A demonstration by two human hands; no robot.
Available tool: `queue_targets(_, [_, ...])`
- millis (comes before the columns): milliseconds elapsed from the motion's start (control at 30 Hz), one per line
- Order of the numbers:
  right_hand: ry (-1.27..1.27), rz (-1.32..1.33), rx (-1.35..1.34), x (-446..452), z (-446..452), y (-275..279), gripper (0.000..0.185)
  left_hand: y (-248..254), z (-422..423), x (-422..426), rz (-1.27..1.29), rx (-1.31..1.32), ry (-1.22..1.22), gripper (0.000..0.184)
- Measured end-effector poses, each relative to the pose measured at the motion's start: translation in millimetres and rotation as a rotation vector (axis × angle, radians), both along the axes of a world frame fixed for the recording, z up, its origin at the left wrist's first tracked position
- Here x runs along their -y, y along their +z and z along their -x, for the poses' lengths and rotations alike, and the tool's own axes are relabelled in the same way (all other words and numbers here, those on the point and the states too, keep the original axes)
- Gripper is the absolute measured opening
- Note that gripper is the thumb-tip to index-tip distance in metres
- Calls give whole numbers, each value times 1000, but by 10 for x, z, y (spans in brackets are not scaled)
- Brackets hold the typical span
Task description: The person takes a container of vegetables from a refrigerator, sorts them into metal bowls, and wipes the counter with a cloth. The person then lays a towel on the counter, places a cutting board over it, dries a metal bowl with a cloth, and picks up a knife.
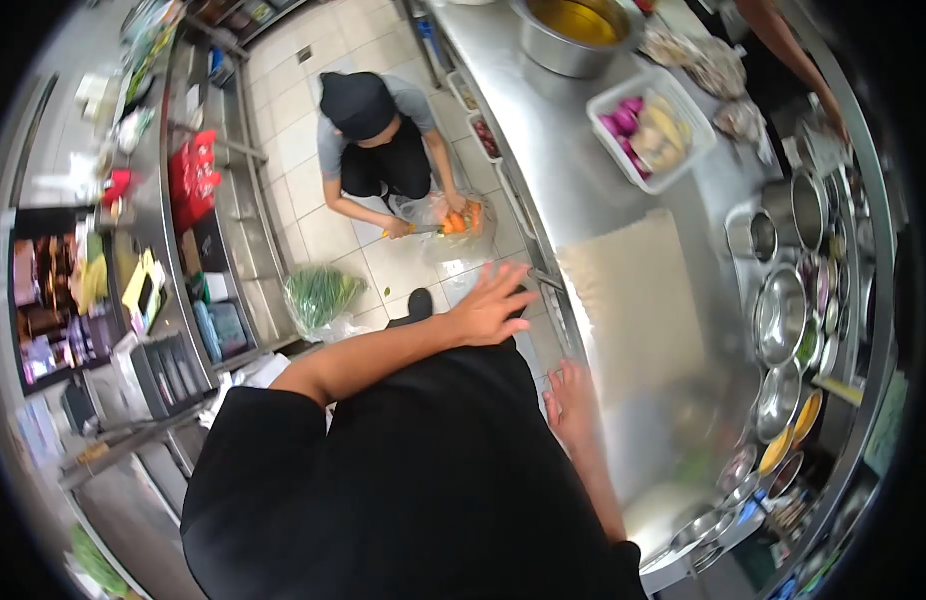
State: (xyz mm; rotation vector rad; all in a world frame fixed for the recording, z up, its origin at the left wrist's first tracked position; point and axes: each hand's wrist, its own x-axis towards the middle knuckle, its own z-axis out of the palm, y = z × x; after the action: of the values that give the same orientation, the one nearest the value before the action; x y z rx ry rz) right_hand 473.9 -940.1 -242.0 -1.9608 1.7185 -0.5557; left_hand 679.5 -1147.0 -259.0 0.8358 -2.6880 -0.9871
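My left hand (491,306) reaches across in front of my body with its fingers spread and nothing in it. Its fingertips come close to the edge of the steel counter (633,415); whether they touch it I cannot tell. My right hand (569,398) is low beside that same edge, its fingers slightly blurred but apart, holding nothing that I can see. On the counter just beyond both hands lies a pale beige cloth (638,300), spread flat. Farther along sits a white plastic tub (691,160) with peeled purple onions (623,120) and pale yellow pieces.
A co-worker (378,150) crouches on the tiled floor, holding a knife at orange pieces (463,220) in a plastic bag. Bagged green vegetables (321,295) lie nearby. A large pot (568,50) of yellow liquid stands on the counter; metal bowls (780,315) line its right side.
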Motion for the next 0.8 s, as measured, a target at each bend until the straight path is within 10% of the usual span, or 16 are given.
queue_targets(267, [61,-84,88,819,-1285,-513,31,-772,-2732,-203,-564,530,544,60])
queue_targets(800, [583,-345,52,3400,-4586,-295,35,-971,-6113,-396,-682,277,1304,60])
